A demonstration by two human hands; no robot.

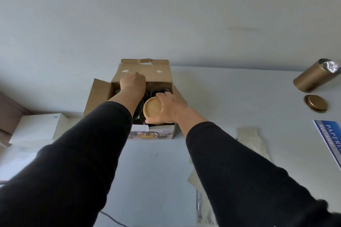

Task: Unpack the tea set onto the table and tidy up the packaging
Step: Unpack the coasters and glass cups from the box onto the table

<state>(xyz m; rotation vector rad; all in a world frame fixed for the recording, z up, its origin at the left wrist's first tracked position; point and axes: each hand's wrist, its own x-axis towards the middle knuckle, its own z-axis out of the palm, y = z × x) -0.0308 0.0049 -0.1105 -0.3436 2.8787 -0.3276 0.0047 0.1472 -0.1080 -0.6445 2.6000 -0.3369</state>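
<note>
An open cardboard box with a tea-set picture on its front stands on the white table against the wall. My right hand grips a round wooden lid or coaster at the box's opening. My left hand reaches down into the back left of the box with its fingers curled; what it touches is hidden. Dark glassware shows faintly inside the box between my hands.
A gold tin lies tipped at the far right, with its gold lid beside it. A blue and white booklet sits at the right edge. Paper sachets lie by my right forearm. White boxes are stacked at left.
</note>
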